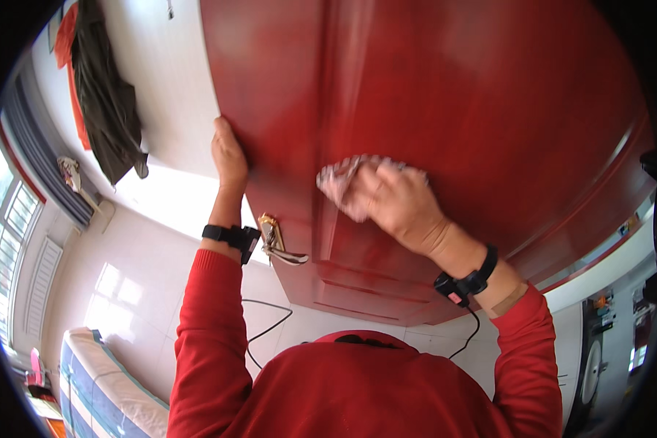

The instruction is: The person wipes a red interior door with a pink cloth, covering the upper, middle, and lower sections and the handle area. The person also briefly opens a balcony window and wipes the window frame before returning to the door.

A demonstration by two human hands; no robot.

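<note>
A glossy red panelled door fills most of the view before me. My left hand grips the door's free edge, above a gold-coloured door handle with its backplate. My right hand presses a bunched, patterned pink cloth against the door's face, beside the long vertical moulding. The fingers lie over the cloth and are slightly blurred. Both wrists carry black straps with small devices.
Dark and orange clothes hang on the white wall at the left. A striped bed or sofa cover is at the lower left, below a barred window. Black cables trail near my body. A washbasin stands at the lower right.
</note>
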